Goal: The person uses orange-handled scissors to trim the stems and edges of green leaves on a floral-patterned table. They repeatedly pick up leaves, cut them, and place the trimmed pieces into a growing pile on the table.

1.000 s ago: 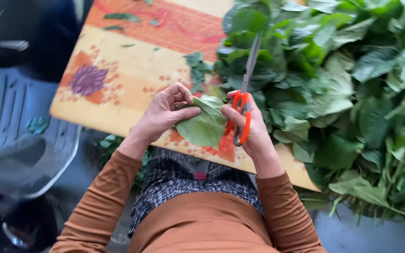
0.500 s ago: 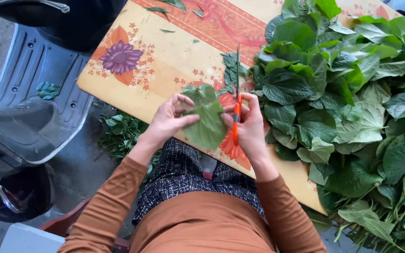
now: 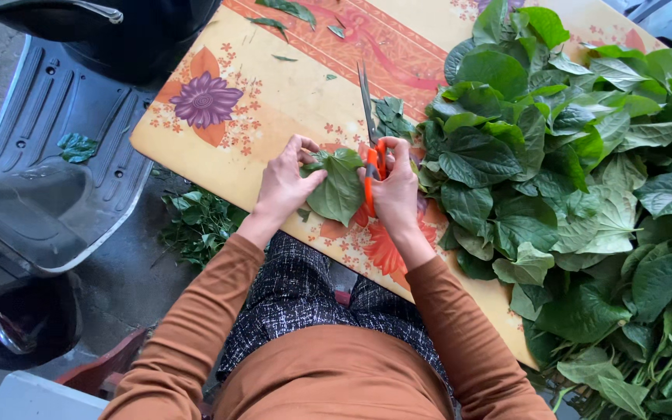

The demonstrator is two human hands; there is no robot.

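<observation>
Both hands hold a stack of broad green leaves (image 3: 339, 187) down near the front edge of the table. My left hand (image 3: 285, 185) pinches the stack's left side with thumb on top. My right hand (image 3: 392, 189) presses its right side and also grips a pair of orange-handled scissors (image 3: 369, 132), whose closed steel blades point away from me over the tabletop. A big heap of loose green leaves (image 3: 561, 171) lies just right of my right hand.
The table wears a yellow-orange flowered cloth (image 3: 219, 109) with a few leaf scraps (image 3: 285, 11) at the far side. Cut leaves (image 3: 196, 222) lie on the floor under the table's left corner. A grey scooter footboard (image 3: 40, 163) stands to the left.
My hands have lowered the leaves from mid-air down onto the tablecloth. The scissors' blades swung slightly left. The view has shifted a little as my head moved.
</observation>
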